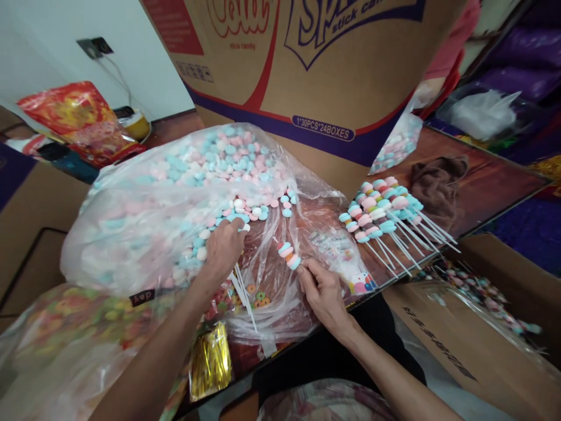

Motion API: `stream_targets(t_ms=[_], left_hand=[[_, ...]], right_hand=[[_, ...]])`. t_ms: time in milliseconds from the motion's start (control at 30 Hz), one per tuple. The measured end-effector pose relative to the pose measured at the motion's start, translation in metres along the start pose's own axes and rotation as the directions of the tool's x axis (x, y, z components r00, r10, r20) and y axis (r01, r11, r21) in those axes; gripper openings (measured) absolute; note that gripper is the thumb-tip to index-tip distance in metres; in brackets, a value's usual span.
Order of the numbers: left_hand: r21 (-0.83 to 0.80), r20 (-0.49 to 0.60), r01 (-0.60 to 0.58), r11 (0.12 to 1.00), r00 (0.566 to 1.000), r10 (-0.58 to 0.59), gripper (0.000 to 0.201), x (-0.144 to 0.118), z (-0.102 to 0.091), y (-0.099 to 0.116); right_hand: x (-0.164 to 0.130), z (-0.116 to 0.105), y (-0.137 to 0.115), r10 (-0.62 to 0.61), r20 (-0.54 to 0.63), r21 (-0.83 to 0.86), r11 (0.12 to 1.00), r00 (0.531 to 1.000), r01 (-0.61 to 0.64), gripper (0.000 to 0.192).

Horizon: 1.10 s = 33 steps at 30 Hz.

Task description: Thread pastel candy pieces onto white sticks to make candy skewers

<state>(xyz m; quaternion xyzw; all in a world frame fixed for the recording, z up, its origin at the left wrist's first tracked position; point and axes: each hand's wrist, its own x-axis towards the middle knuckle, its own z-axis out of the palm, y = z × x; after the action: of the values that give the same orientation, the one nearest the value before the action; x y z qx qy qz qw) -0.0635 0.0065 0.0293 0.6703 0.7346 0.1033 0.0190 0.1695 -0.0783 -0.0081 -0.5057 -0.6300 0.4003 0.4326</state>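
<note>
1. Pink, blue and white candies (pixel 239 204) lie massed in a large clear plastic bag (pixel 83 240) on the left of the desk (pixel 475 155), with some pieces at its mouth.
2. Left hand (pixel 225 248): fingers curled and lowered among the candies at the bag's mouth. Whether it grips a piece cannot be told.
3. Right hand (pixel 323 287): closed, thumb and fingers pinching a candy skewer (pixel 287 255) just below its lowest blue piece. The skewer is tilted, with its tip toward the far left, between the left hand and the stacked skewers.
4. Stacked skewers (pixel 382 211) lie on the right of the desk, white sticks pointing near and right. A brown cloth (pixel 439 182) lies just beyond them.
5. Bare white sticks (pixel 242 291) and small ring-shaped pieces (pixel 262 302) lie near the left hand.
6. A packet of gold strips (pixel 211 361) lies at the near edge.
7. A large printed carton (pixel 236 73) stands at the far side; a red packet (pixel 81 117) lies far left.
</note>
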Motion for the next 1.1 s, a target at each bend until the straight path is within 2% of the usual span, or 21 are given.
stream_targets(t_ms=[67, 133, 200, 233, 267, 333, 400, 500, 600, 767, 967, 1033, 1100], left_hand=[[-0.270, -0.003, 0.037, 0.962, 0.999, -0.039, 0.019, 0.005, -0.001, 0.002], [-0.560, 0.038, 0.075, 0.825, 0.997, -0.065, 0.029, 0.013, 0.000, 0.005], [-0.709, 0.076, 0.086, 0.700, 0.996, -0.045, 0.035, 0.023, 0.003, 0.011], [-0.717, 0.069, 0.072, 0.693, 0.997, -0.032, 0.035, 0.028, 0.005, 0.014], [-0.684, 0.043, 0.040, 0.729, 0.999, -0.014, 0.032, 0.034, 0.008, 0.017], [-0.530, -0.024, -0.051, 0.847, 0.999, 0.045, 0.028, 0.043, 0.014, 0.022], [-0.348, -0.054, -0.137, 0.928, 0.991, 0.126, 0.028, 0.050, 0.021, 0.024], [-0.161, 0.002, -0.230, 0.960, 0.972, 0.233, 0.035, 0.053, 0.029, 0.021], [-0.083, 0.064, -0.280, 0.956, 0.956, 0.286, 0.040, 0.052, 0.035, 0.016], [-0.124, 0.066, -0.345, 0.930, 0.933, 0.355, 0.035, 0.047, 0.035, 0.015], [-0.261, 0.075, -0.415, 0.871, 0.891, 0.447, 0.034, 0.031, 0.021, 0.021], [-0.326, 0.081, -0.369, 0.870, 0.907, 0.414, 0.033, 0.027, 0.016, 0.021], [-0.398, 0.131, -0.235, 0.887, 0.942, 0.309, 0.035, 0.024, 0.014, 0.019]], right_hand=[[0.000, 0.000, -0.001, -0.003, 0.006, -0.003, 1.000, 1.000, 0.003, 0.025], [0.000, 0.000, -0.001, -0.010, 0.015, -0.009, 1.000, 1.000, 0.010, 0.025], [0.000, -0.001, -0.002, -0.011, 0.022, -0.016, 1.000, 1.000, 0.011, 0.025], [0.000, -0.001, -0.002, -0.010, 0.024, -0.019, 1.000, 1.000, 0.010, 0.025], [0.000, -0.001, -0.002, -0.007, 0.024, -0.020, 1.000, 1.000, 0.007, 0.025], [0.000, -0.001, -0.002, -0.005, 0.020, -0.020, 1.000, 1.000, 0.005, 0.024], [0.000, -0.001, -0.002, -0.011, 0.019, -0.021, 1.000, 1.000, 0.011, 0.024], [0.000, -0.001, -0.002, -0.020, 0.020, -0.027, 0.999, 1.000, 0.020, 0.024], [0.000, -0.001, -0.001, -0.028, 0.022, -0.028, 0.999, 0.999, 0.028, 0.024], [0.002, -0.001, -0.001, -0.041, 0.019, -0.023, 0.999, 0.999, 0.041, 0.025], [0.001, -0.001, -0.001, -0.017, -0.002, -0.010, 1.000, 1.000, 0.017, 0.025], [0.000, -0.001, 0.001, 0.004, -0.014, 0.011, 1.000, 1.000, -0.003, 0.024], [-0.001, -0.001, 0.002, 0.024, -0.021, 0.028, 0.999, 0.999, -0.024, 0.025]])
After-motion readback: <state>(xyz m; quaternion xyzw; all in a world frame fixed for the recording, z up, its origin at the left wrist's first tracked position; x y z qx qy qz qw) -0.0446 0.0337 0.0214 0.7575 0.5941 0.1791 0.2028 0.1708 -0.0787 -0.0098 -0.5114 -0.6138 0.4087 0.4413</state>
